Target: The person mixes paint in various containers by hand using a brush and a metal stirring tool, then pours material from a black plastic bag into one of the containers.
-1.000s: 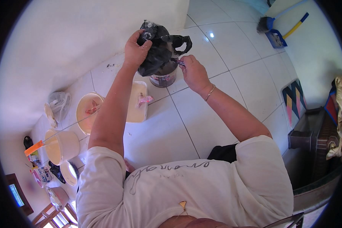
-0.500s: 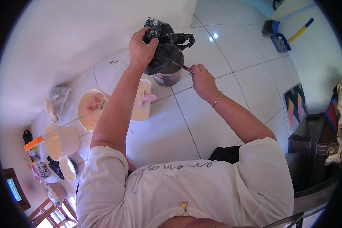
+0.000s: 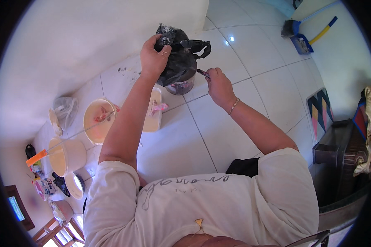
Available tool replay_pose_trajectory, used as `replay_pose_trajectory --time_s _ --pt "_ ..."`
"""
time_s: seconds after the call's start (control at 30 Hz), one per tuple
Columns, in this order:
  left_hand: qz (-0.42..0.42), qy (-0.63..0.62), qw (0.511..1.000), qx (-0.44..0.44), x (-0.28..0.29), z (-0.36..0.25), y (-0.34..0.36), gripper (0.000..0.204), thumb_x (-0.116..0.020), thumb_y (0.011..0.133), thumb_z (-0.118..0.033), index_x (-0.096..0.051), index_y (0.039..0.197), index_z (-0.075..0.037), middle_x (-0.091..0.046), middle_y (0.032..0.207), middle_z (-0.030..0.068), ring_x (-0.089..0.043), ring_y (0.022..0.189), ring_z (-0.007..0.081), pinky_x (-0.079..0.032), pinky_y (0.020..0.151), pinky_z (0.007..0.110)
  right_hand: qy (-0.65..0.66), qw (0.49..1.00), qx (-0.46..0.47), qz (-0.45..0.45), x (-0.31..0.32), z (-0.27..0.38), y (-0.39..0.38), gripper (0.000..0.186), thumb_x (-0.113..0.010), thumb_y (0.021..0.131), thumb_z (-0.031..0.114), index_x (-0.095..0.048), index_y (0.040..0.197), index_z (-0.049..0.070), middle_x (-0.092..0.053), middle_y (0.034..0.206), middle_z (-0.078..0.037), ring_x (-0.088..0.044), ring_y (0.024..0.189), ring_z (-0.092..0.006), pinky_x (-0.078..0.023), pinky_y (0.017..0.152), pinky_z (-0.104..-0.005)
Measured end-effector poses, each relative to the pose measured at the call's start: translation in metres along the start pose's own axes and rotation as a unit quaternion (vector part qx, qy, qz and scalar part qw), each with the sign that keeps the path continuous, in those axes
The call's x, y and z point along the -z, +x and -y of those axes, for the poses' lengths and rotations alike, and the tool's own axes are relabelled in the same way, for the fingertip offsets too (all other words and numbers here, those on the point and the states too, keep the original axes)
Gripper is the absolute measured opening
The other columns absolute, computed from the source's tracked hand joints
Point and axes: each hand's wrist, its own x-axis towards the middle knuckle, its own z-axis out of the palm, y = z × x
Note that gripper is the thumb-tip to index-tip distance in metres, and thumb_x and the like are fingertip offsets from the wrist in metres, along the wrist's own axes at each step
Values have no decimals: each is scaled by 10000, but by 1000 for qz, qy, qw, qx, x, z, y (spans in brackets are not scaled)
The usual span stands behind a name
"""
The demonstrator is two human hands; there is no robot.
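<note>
My left hand (image 3: 154, 57) grips the upper left side of a black plastic bag (image 3: 180, 59), which has white powdery smears and loose handles. The bag hangs over a dark, patterned tub (image 3: 181, 87) on the tiled floor and covers most of its mouth. Closed around the dark handle of a slim tool (image 3: 202, 73), my right hand (image 3: 221, 87) stays just right of the tub. The tool's far end goes in by the bag and is hidden, so its kind cannot be made out.
Beside my left forearm stand a cream tray (image 3: 153, 119) with a pink piece on it and a round cream bucket (image 3: 95, 123). Another bucket (image 3: 68, 156) bears an orange-handled tool (image 3: 37, 157). A blue dustpan (image 3: 301, 44) and a broom (image 3: 290, 28) lean at the right wall.
The bag has sunk slightly over the tub, hiding more of its mouth. The tool's thin shaft, visible before, is now mostly hidden by the bag.
</note>
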Motion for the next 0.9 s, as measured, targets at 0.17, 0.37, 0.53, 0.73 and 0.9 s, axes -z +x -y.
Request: replay_pose_trajectory --time_s 0.17,0.37,0.53,0.73,0.9 --pt "-13 -54 998 13 4 0 2 429 -657 704 -145 -597 1094 24 -648 929 144 -622 840 201 -479 796 297 10 1000 2 24 4 3 -1 128 -535 862 104 -503 953 20 -517 920 -170 -569 799 -342 -480 683 -443" --pt "-28 -83 996 34 8 -3 3 424 -661 712 -137 -592 1098 24 -650 901 113 -611 808 171 -478 780 281 11 1000 4 17 3 3 -1 115 -538 854 95 -511 936 19 -520 921 -168 -570 791 -343 -482 675 -442" --pt "-57 -74 996 10 13 4 4 424 -664 710 -130 -593 1100 21 -643 908 105 -602 802 155 -478 771 273 9 1000 19 -12 3 11 0 143 -566 840 71 -502 965 42 -539 905 -144 -576 772 -341 -483 661 -419" --pt "-48 -103 993 29 17 4 3 422 -673 716 -124 -594 1105 18 -641 925 102 -594 821 142 -478 769 271 19 1000 12 -6 5 14 -1 112 -536 854 94 -505 933 20 -521 883 -166 -577 776 -347 -487 676 -441" --pt "-67 -137 988 38 21 9 6 391 -667 741 -94 -586 1102 31 -638 924 93 -589 810 146 -477 748 267 30 999 -22 8 1 10 1 128 -567 837 86 -511 931 19 -540 913 -176 -585 784 -352 -485 684 -444"
